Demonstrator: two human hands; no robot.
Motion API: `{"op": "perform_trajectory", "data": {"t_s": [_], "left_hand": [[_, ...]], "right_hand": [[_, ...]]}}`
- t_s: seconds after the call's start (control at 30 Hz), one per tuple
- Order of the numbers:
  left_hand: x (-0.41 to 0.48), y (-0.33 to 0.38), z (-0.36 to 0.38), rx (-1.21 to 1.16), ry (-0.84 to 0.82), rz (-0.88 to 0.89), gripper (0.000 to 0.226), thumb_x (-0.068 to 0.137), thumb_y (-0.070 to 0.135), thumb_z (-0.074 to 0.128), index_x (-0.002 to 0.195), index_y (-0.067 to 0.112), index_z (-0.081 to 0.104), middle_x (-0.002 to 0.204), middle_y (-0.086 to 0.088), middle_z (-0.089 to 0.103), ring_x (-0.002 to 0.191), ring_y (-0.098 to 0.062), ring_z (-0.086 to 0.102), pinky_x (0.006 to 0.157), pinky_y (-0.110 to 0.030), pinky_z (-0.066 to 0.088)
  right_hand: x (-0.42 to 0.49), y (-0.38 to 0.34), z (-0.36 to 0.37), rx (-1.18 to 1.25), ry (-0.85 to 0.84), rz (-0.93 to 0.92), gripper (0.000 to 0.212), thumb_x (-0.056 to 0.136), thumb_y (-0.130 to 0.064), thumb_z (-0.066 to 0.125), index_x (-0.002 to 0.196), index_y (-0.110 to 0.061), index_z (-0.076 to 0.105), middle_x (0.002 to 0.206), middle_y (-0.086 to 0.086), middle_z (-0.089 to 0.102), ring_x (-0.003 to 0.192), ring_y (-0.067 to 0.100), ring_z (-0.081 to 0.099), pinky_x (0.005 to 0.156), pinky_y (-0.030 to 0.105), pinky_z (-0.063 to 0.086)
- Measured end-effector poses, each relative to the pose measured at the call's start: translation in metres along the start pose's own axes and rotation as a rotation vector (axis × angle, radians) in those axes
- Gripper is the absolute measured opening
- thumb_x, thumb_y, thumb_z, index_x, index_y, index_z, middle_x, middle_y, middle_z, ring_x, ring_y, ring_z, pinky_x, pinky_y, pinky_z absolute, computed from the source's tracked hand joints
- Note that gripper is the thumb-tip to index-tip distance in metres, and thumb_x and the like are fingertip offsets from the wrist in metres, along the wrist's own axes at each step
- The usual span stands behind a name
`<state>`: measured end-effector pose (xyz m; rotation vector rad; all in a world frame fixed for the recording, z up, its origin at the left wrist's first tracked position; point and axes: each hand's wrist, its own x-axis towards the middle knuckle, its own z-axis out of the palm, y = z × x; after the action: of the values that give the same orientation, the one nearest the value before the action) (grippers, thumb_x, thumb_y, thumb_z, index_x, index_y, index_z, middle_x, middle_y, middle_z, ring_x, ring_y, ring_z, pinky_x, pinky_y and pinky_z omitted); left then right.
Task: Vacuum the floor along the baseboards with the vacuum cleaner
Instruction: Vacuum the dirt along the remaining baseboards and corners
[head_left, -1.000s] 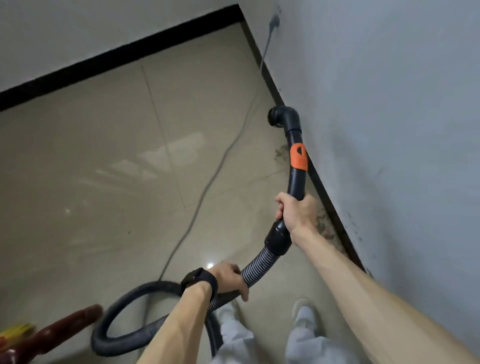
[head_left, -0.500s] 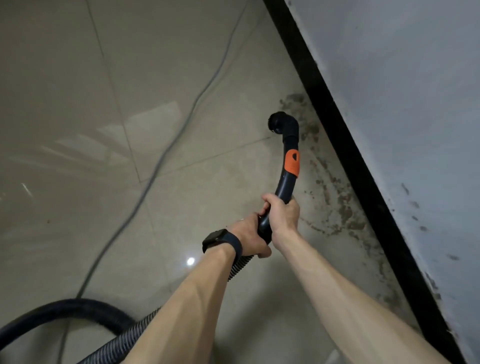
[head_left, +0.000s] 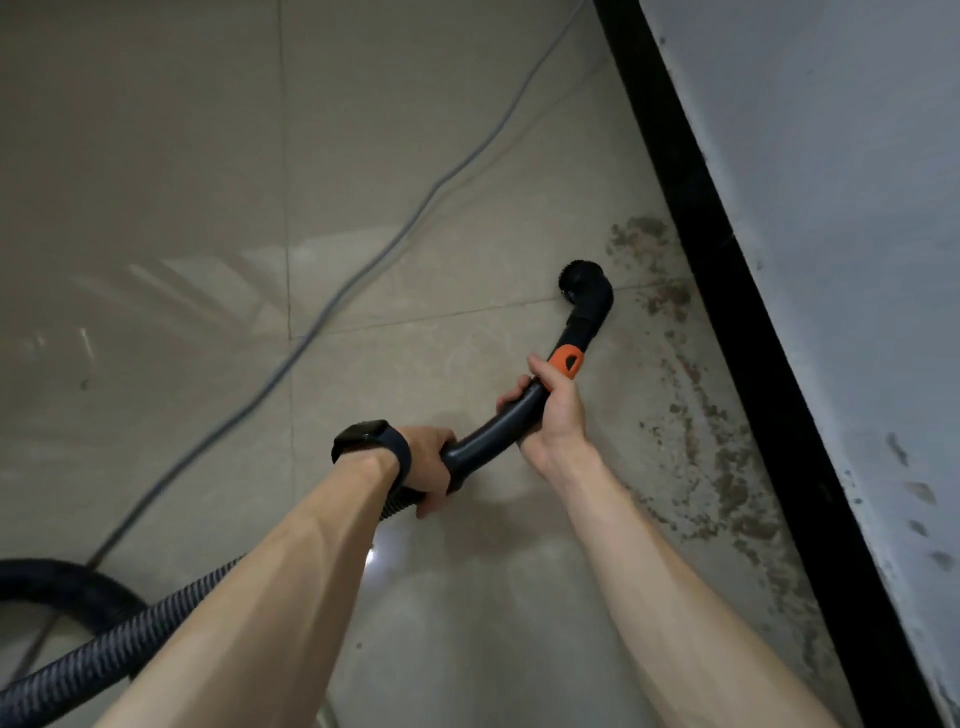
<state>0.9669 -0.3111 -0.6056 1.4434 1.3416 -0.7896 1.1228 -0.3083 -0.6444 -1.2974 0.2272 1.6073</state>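
Note:
I hold a black curved vacuum wand (head_left: 493, 434) with an orange band (head_left: 567, 362) over the beige tiled floor (head_left: 415, 156). My right hand (head_left: 553, 415) grips the wand just below the orange band. My left hand (head_left: 428, 465), with a black watch on the wrist, grips the wand's lower end where the ribbed hose (head_left: 104, 657) joins. The round black nozzle (head_left: 582, 280) points down at the floor, a short way left of the black baseboard (head_left: 727, 291). Brown dirt patches (head_left: 727, 483) lie along the baseboard.
A grey power cord (head_left: 332, 306) runs diagonally across the tiles from the upper right to the lower left. The hose loops at the lower left edge. A scuffed grey-white wall (head_left: 831, 208) rises right of the baseboard.
The view has closed in on the floor and baseboard. My hands have moved apart along the wand, the right one up to the orange band, and the nozzle has come lower toward the dirty tiles.

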Motion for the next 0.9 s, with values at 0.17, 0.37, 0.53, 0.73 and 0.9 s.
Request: {"op": "perform_trajectory", "data": {"t_s": [0.17,0.37,0.53,0.73,0.9], "left_hand": [[0.000,0.014,0.003,0.055,0.154,0.046,0.055,0.070,0.035,0.084,0.115,0.021,0.056,0.107,-0.002,0.065,0.097,-0.022,0.061,0.078,-0.028,0.048],[0.012,0.013,0.003,0.101,0.317,0.102,0.042,0.073,0.033,0.076,0.110,0.022,0.059,0.094,-0.001,0.062,0.085,-0.024,0.061,0.071,-0.029,0.049],[0.020,0.009,0.012,-0.118,0.436,0.167,0.026,0.072,0.033,0.070,0.095,0.032,0.056,0.084,0.001,0.062,0.075,-0.021,0.059,0.062,-0.025,0.042],[0.036,0.016,0.020,-0.190,0.462,0.247,0.022,0.074,0.040,0.066,0.089,0.034,0.051,0.084,0.004,0.061,0.075,-0.020,0.060,0.063,-0.028,0.044],[0.050,0.020,0.022,-0.168,0.617,0.312,0.027,0.080,0.044,0.061,0.096,0.035,0.042,0.093,0.006,0.055,0.080,-0.020,0.054,0.064,-0.030,0.041]], "right_hand": [[0.004,0.011,0.019,-0.086,0.126,-0.115,0.019,0.090,-0.009,0.072,0.087,-0.013,0.054,0.053,0.000,0.050,0.043,0.014,0.046,0.050,0.027,0.045],[0.004,0.011,0.026,-0.129,0.232,-0.216,0.019,0.090,-0.012,0.071,0.090,-0.013,0.052,0.044,-0.003,0.052,0.039,0.015,0.048,0.058,0.034,0.045],[0.008,0.000,0.029,-0.176,0.239,-0.250,0.023,0.091,-0.010,0.070,0.079,-0.013,0.051,0.046,-0.002,0.052,0.041,0.016,0.047,0.060,0.036,0.046],[0.016,-0.012,0.023,-0.223,0.279,-0.253,0.016,0.091,-0.010,0.071,0.089,-0.011,0.055,0.054,0.000,0.052,0.045,0.015,0.048,0.053,0.031,0.047],[0.032,-0.026,0.027,-0.292,0.315,-0.324,0.018,0.094,-0.017,0.071,0.095,-0.010,0.055,0.053,-0.002,0.052,0.042,0.014,0.049,0.051,0.030,0.047]]}}
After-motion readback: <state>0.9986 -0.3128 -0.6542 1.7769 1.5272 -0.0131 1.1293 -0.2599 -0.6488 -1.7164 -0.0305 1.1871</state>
